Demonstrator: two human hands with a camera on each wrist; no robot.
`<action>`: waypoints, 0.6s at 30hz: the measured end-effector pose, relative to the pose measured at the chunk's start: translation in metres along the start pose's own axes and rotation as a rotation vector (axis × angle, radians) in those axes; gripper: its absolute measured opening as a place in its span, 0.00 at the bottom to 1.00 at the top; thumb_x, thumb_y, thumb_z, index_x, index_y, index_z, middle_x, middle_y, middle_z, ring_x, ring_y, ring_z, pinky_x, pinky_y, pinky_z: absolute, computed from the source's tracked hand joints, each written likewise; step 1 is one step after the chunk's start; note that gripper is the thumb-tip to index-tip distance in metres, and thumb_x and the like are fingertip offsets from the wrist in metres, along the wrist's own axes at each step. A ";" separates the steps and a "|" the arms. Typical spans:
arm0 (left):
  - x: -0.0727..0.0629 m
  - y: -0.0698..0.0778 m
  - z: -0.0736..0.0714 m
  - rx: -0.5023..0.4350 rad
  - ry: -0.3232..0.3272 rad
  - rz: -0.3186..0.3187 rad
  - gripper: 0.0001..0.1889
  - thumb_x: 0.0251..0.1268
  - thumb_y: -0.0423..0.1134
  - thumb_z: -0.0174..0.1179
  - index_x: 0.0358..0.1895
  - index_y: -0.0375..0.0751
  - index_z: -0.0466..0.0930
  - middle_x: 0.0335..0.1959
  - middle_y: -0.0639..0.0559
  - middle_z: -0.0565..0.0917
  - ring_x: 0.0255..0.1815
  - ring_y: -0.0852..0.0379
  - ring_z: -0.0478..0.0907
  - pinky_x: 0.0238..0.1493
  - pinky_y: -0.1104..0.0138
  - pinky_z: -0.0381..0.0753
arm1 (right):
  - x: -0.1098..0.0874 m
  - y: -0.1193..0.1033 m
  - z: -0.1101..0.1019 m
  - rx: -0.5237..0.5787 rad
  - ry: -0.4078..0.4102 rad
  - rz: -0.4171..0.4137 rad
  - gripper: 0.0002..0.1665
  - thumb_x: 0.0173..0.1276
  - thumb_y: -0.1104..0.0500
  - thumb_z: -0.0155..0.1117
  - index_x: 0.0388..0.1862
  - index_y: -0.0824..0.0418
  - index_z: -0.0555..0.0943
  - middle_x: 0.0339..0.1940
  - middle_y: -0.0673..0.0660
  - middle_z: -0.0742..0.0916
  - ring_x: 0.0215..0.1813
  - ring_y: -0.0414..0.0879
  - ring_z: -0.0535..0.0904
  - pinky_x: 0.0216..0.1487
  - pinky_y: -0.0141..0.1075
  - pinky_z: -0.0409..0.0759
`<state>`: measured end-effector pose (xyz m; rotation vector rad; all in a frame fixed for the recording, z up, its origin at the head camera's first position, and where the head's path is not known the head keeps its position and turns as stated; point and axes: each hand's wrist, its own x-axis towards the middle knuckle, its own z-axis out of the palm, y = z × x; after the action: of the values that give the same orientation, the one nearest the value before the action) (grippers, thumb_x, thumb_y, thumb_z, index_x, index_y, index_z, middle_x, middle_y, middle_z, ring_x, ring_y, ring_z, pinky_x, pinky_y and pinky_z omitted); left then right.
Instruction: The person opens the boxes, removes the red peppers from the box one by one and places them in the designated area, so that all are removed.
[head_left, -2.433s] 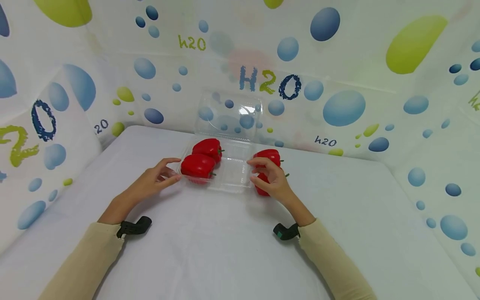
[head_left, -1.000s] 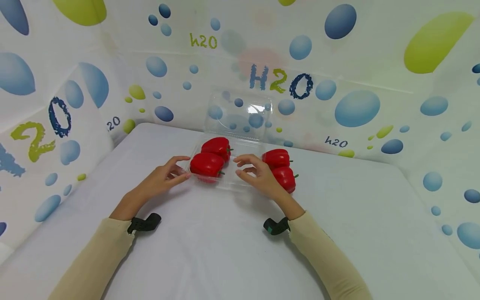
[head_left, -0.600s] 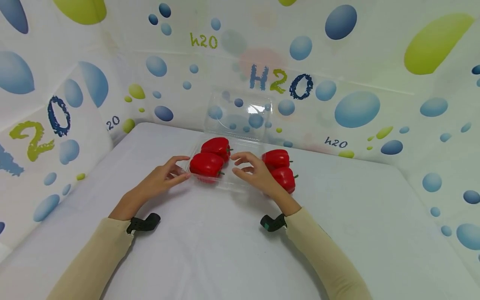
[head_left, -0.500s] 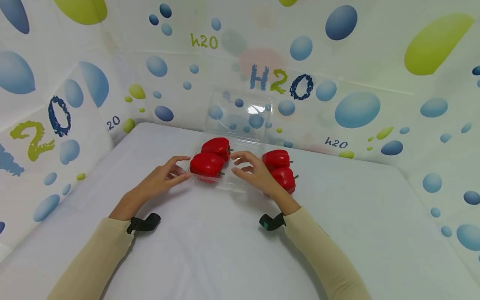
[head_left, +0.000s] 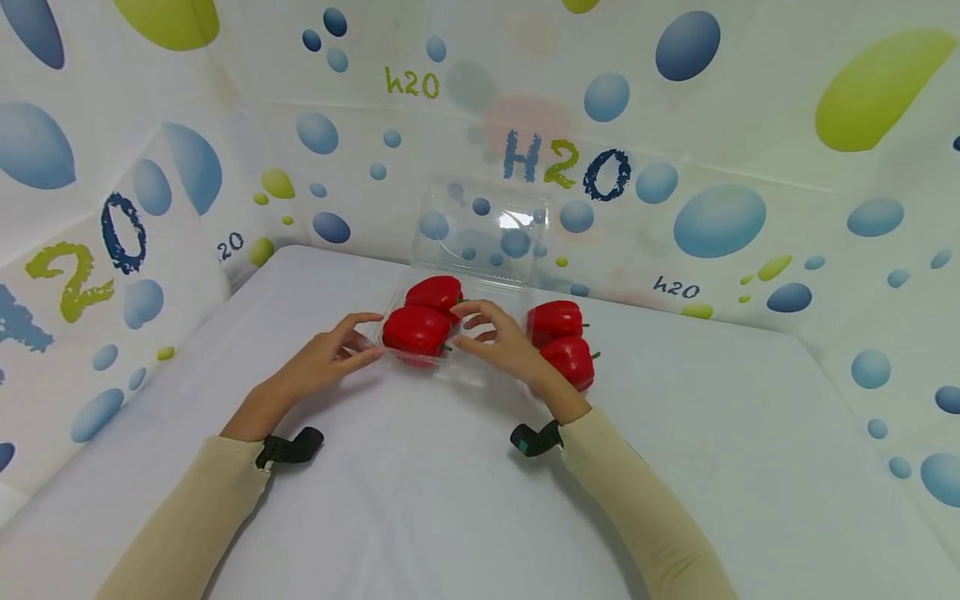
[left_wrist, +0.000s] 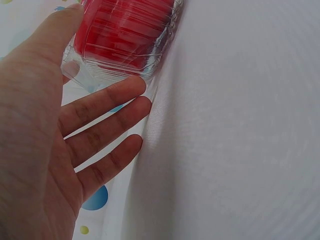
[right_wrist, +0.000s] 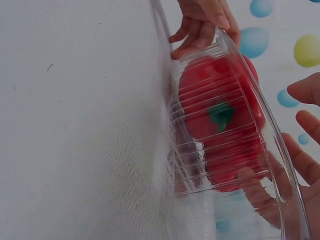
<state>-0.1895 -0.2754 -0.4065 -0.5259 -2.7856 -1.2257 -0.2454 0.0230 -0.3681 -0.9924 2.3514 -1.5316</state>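
Note:
An open clear plastic clamshell box (head_left: 468, 375) holds two red bell peppers in its left half, a front one (head_left: 416, 332) and a back one (head_left: 433, 294). My left hand (head_left: 324, 357) is at the box's left end, thumb and index finger pinching its rim, while the other fingers (left_wrist: 107, 135) extend below. My right hand (head_left: 498, 340) hovers over the box's right half with thumb and fingers spread, fingertips close beside the pepper stems and nothing in its grasp. Through the ribbed plastic wall (right_wrist: 215, 150), the right wrist view shows the front pepper's green stem.
Two more red bell peppers, a back one (head_left: 555, 322) and a front one (head_left: 570, 362), lie on the white table (head_left: 420, 500) right of the box, beside my right wrist. The clear lid (head_left: 480, 229) stands raised against the bubble-printed backdrop (head_left: 705, 125).
My right hand has moved left, from the peppers outside the box to beside the stems of those within. My left hand stays at the box's left end. The view has shifted slightly.

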 end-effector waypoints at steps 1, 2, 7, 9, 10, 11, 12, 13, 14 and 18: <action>0.000 0.000 0.000 0.001 -0.001 0.000 0.31 0.69 0.44 0.59 0.71 0.45 0.58 0.48 0.42 0.83 0.49 0.46 0.80 0.53 0.52 0.80 | 0.001 0.000 0.000 0.003 -0.003 0.005 0.29 0.65 0.62 0.67 0.64 0.61 0.71 0.62 0.59 0.76 0.61 0.59 0.74 0.58 0.45 0.78; 0.000 0.000 0.000 -0.001 -0.001 -0.002 0.31 0.69 0.43 0.59 0.71 0.45 0.58 0.48 0.42 0.83 0.49 0.46 0.80 0.53 0.52 0.80 | 0.001 0.000 0.001 0.004 -0.007 0.008 0.29 0.65 0.62 0.67 0.64 0.61 0.71 0.62 0.59 0.76 0.61 0.59 0.73 0.58 0.45 0.78; 0.000 -0.001 0.001 0.001 0.000 0.000 0.31 0.69 0.43 0.60 0.71 0.45 0.58 0.48 0.42 0.83 0.49 0.46 0.80 0.52 0.53 0.80 | 0.006 0.001 0.004 -0.009 -0.010 -0.005 0.29 0.64 0.63 0.67 0.64 0.62 0.71 0.63 0.59 0.76 0.62 0.59 0.73 0.57 0.43 0.79; 0.000 -0.001 0.001 0.001 0.001 0.002 0.31 0.69 0.44 0.60 0.71 0.46 0.58 0.48 0.42 0.84 0.49 0.47 0.80 0.52 0.54 0.80 | 0.007 0.001 0.005 -0.014 -0.008 -0.011 0.29 0.64 0.63 0.67 0.64 0.62 0.71 0.63 0.60 0.76 0.62 0.60 0.73 0.57 0.43 0.79; 0.001 -0.001 0.001 0.001 0.001 0.002 0.31 0.69 0.44 0.59 0.71 0.46 0.58 0.48 0.43 0.84 0.49 0.47 0.80 0.52 0.54 0.80 | 0.008 0.001 0.006 -0.016 -0.005 -0.011 0.29 0.63 0.63 0.67 0.63 0.63 0.71 0.63 0.60 0.76 0.62 0.60 0.73 0.57 0.43 0.79; 0.001 -0.002 0.001 0.002 0.001 0.002 0.31 0.69 0.44 0.59 0.71 0.46 0.58 0.48 0.43 0.84 0.49 0.47 0.80 0.52 0.53 0.80 | 0.008 0.001 0.006 -0.020 -0.002 -0.009 0.29 0.63 0.63 0.67 0.63 0.63 0.71 0.63 0.60 0.76 0.62 0.60 0.73 0.57 0.44 0.79; 0.001 -0.001 0.001 0.001 0.000 0.003 0.31 0.69 0.44 0.59 0.71 0.46 0.58 0.48 0.43 0.84 0.49 0.47 0.80 0.52 0.53 0.80 | 0.008 0.001 0.007 -0.023 0.000 -0.005 0.29 0.63 0.63 0.68 0.63 0.62 0.71 0.63 0.60 0.76 0.62 0.60 0.73 0.57 0.44 0.78; 0.001 -0.002 0.001 0.002 0.000 0.002 0.31 0.69 0.45 0.59 0.71 0.46 0.58 0.48 0.43 0.83 0.49 0.46 0.80 0.53 0.52 0.80 | 0.009 0.000 0.008 -0.025 0.000 0.000 0.29 0.63 0.63 0.68 0.63 0.62 0.71 0.63 0.60 0.76 0.62 0.60 0.73 0.58 0.45 0.78; 0.000 -0.001 0.001 0.002 -0.001 -0.001 0.31 0.69 0.45 0.59 0.71 0.47 0.58 0.48 0.43 0.83 0.49 0.46 0.80 0.53 0.52 0.80 | 0.009 0.000 0.008 -0.028 -0.002 0.005 0.29 0.64 0.62 0.67 0.63 0.62 0.71 0.63 0.60 0.75 0.63 0.60 0.73 0.58 0.46 0.78; 0.000 -0.002 0.001 -0.002 -0.004 0.001 0.31 0.69 0.44 0.59 0.71 0.46 0.58 0.49 0.42 0.83 0.50 0.45 0.80 0.53 0.51 0.80 | 0.011 0.000 0.009 -0.038 -0.016 0.024 0.29 0.64 0.62 0.67 0.63 0.62 0.71 0.63 0.60 0.75 0.63 0.60 0.73 0.59 0.46 0.77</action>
<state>-0.1904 -0.2761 -0.4085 -0.5306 -2.7879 -1.2282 -0.2495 0.0102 -0.3698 -0.9772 2.3810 -1.4710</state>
